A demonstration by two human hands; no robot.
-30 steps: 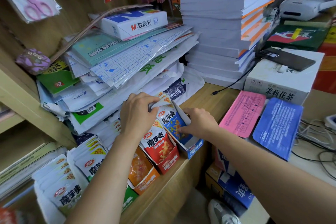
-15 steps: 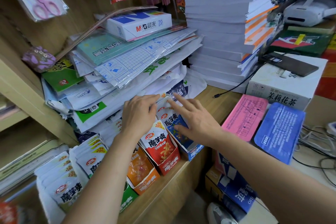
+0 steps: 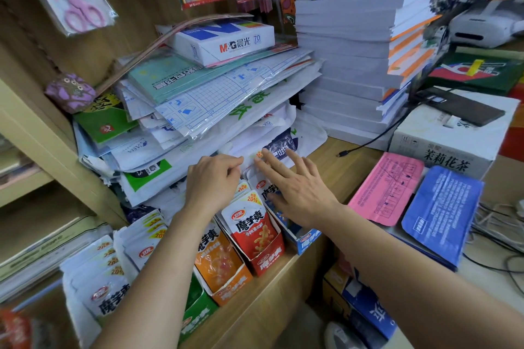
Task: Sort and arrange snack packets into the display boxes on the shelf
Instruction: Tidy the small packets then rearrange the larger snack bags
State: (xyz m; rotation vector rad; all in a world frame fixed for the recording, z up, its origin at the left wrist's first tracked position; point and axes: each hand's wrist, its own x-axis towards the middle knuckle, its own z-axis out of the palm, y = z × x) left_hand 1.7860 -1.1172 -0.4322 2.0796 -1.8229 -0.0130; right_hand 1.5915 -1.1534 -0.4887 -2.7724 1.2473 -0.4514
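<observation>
Four display boxes stand in a row on the wooden shelf: a blue box [image 3: 307, 241], a red box [image 3: 266, 261], an orange box [image 3: 232, 289] and a green box [image 3: 198, 312]. Each holds upright snack packets; a red packet [image 3: 249, 229] faces front. My left hand [image 3: 212, 181] is behind the red box, its fingers curled on the top edges of the white-and-blue packets [image 3: 265, 187] in the blue box. My right hand [image 3: 295, 190] lies over those same packets with fingers spread and straight. It hides most of the blue box's contents.
A loose stack of white packets [image 3: 93, 278] leans at the left of the boxes. A sagging pile of paper and bags [image 3: 198, 110] overhangs just behind them. To the right are a pink packet [image 3: 388, 187], a blue packet [image 3: 442, 215], a carton [image 3: 453, 142] and cables.
My right hand let go of the blue box's side, rose and spread flat over the packets. My left hand stayed at the packet tops and its fingers curled again.
</observation>
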